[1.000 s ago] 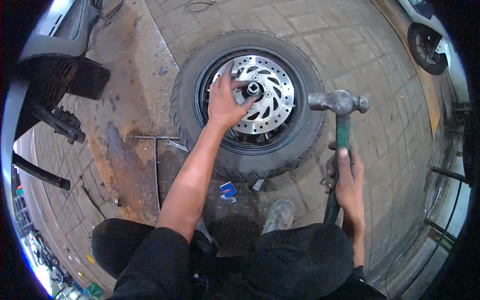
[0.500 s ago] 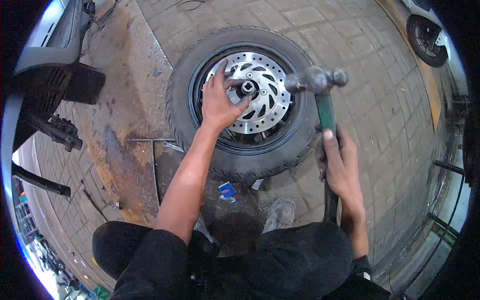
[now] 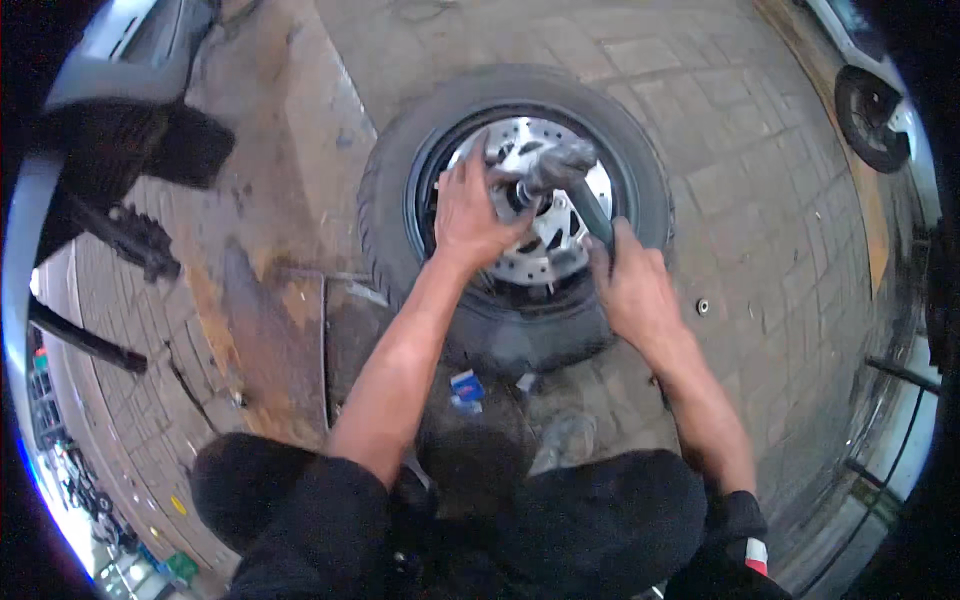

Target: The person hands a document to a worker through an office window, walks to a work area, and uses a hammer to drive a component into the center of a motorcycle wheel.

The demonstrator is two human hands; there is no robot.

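Observation:
A motorcycle wheel point(image 3: 520, 345) lies flat on the ground, its drilled silver brake disc point(image 3: 525, 270) facing up. My left hand point(image 3: 470, 220) reaches over the disc, with thumb and forefinger around a metal socket point(image 3: 520, 195) standing upright at the hub. In my right hand point(image 3: 638, 285) is a ball-peen hammer point(image 3: 592, 208), gripped by its green handle. The hammer's head is blurred by motion and lies over the socket's right side. Whether the two touch, I cannot tell.
A T-handle wrench point(image 3: 325, 340) and a spanner point(image 3: 366, 292) lie left of the wheel. A small blue box point(image 3: 466, 386) is near my feet. Right of the wheel sits a small metal ring point(image 3: 703, 307). Vehicle parts point(image 3: 110, 150) jut in at the left.
My right hand has swung the hammer left and inward from beside the tyre to the hub. My left hand stays at the socket. The whole view has shifted slightly.

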